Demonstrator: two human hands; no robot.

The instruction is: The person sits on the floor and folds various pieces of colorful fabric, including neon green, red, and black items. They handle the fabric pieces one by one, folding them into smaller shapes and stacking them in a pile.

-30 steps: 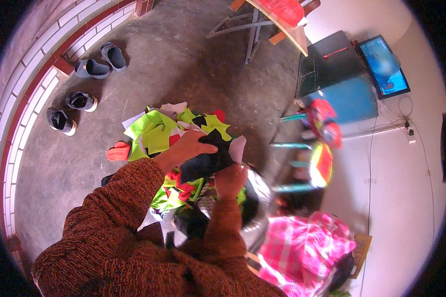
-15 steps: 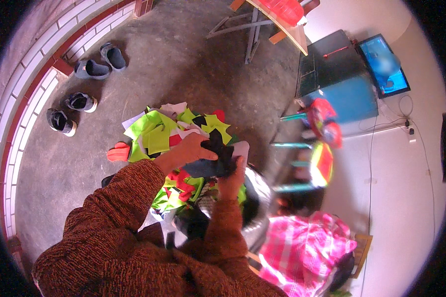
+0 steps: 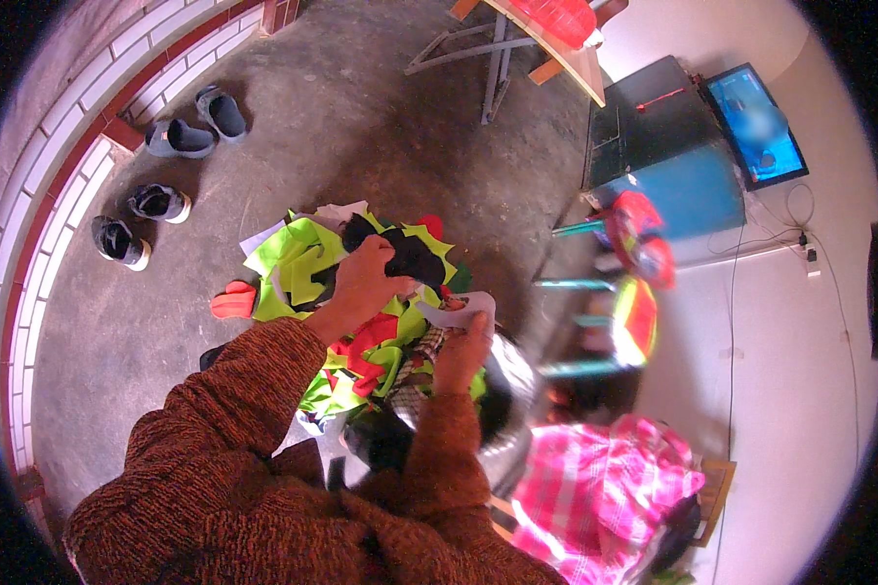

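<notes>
Sorting fabric scraps: a piece is in hand.
Left hand (image 3: 361,283) grips black cloth (image 3: 412,255) over the scrap pile (image 3: 298,258); right hand (image 3: 461,349) pinches a white strip (image 3: 456,314). Next likely needs separating them.

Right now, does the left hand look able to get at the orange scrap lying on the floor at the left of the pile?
Probably yes. The left hand rests on the black fabric; the orange scrap lies uncovered on that side.
</notes>
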